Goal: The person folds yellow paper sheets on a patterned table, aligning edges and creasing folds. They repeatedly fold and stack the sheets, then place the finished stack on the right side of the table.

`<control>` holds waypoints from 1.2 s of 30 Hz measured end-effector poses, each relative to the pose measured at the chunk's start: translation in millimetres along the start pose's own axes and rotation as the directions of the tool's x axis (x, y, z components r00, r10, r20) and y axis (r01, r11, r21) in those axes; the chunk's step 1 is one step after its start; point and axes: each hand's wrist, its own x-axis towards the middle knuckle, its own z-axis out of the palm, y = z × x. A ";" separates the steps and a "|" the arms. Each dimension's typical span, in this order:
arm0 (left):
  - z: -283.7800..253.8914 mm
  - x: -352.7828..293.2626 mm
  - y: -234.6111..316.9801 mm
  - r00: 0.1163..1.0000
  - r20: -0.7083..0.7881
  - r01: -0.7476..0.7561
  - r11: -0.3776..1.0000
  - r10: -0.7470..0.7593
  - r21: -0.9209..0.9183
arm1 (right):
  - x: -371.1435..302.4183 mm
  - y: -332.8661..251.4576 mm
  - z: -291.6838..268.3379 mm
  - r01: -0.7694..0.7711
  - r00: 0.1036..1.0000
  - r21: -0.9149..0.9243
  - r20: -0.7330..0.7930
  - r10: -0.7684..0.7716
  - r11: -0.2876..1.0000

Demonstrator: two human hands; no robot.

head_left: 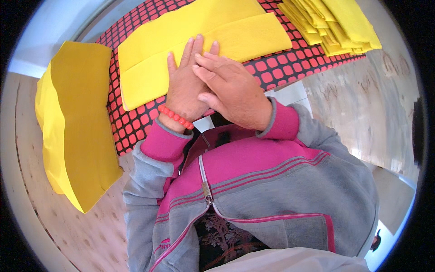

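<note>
A yellow cloth (158, 38) lies on the table, its near edge folded over into a long flat band (258, 38). On that band rests my left hand (186, 86), palm down with the fingers spread, a red bead bracelet round its wrist. My right hand (238, 90) lies across the back of the left one, its fingers stretched out and slightly apart. Neither hand grips anything. Part of the left hand is hidden under the right.
The table has a red-and-black patterned cover (131, 129). A stack of folded yellow cloths (340, 27) sits at its far right corner. Over the left edge hangs another yellow cloth (81, 118), reaching down toward the floor (90, 235).
</note>
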 end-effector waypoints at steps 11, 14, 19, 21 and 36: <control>-1.8 0.5 2.6 0.999 -0.036 -0.009 1.000 0.010 0.028 | -22.3 20.3 -24.5 -0.102 0.983 -0.270 0.123 0.139 0.958; -3.5 0.3 3.5 1.000 0.008 0.011 0.999 -0.011 0.039 | -32.1 30.3 -36.3 -0.102 0.980 -0.342 0.127 0.153 0.934; -4.2 0.1 3.3 1.000 0.014 0.008 0.999 -0.008 0.051 | -49.1 48.8 -57.1 -0.151 0.973 -0.450 0.088 0.212 0.880; -4.1 0.0 3.4 1.000 0.013 0.008 0.999 -0.009 0.049 | -55.7 56.9 -66.2 -0.180 0.971 -0.470 0.056 0.233 0.864; 2.8 -3.3 2.1 0.995 -0.102 0.013 1.000 -0.012 0.010 | -8.3 34.3 -25.3 -0.051 0.974 -0.317 0.194 0.117 0.947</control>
